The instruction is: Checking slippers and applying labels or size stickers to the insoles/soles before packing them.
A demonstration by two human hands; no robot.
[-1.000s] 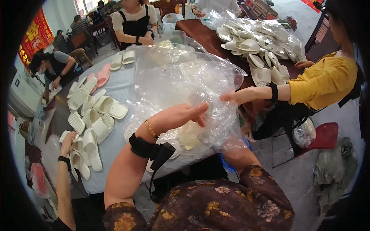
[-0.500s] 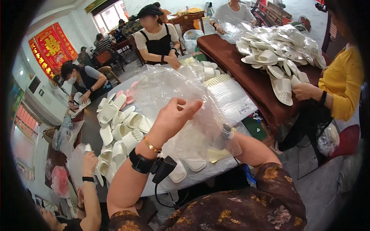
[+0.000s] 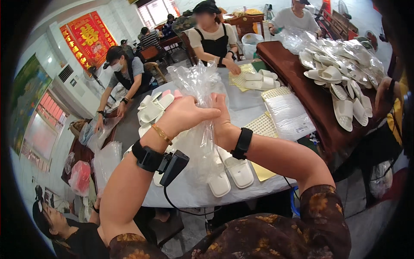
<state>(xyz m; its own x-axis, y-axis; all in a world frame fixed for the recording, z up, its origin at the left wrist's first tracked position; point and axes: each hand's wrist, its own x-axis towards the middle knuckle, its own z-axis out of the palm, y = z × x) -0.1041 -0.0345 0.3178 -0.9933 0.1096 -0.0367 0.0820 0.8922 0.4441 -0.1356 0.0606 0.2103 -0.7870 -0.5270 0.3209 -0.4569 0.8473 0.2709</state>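
A large clear plastic bag (image 3: pixel 197 146) hangs bunched between my two hands above the table. My left hand (image 3: pixel 184 115) is closed on its left side, thumb stretched to the right and the other fingers largely hidden. Against the gathered part on the right, my right hand (image 3: pixel 221 113) is closed on the plastic, its fingers pointing up. Below the bag lies a pair of cream slippers, with one slipper (image 3: pixel 239 172) at the right and the other slipper (image 3: pixel 220 184) partly covered by the plastic. More cream slippers (image 3: pixel 154 108) lie beyond my left hand.
Yellow dotted sheets (image 3: pixel 254 128) and a stack of white packaging (image 3: pixel 290 113) lie to the right on the grey table (image 3: pixel 181 198). A brown-covered table (image 3: pixel 297 93) bears heaped bagged slippers (image 3: pixel 345 64). Co-workers stand or sit around, one close at lower left (image 3: pixel 64 228).
My right hand has come up beside my left, and the spread bag is now bunched between them. The whole view has shifted, with the background moving rightward.
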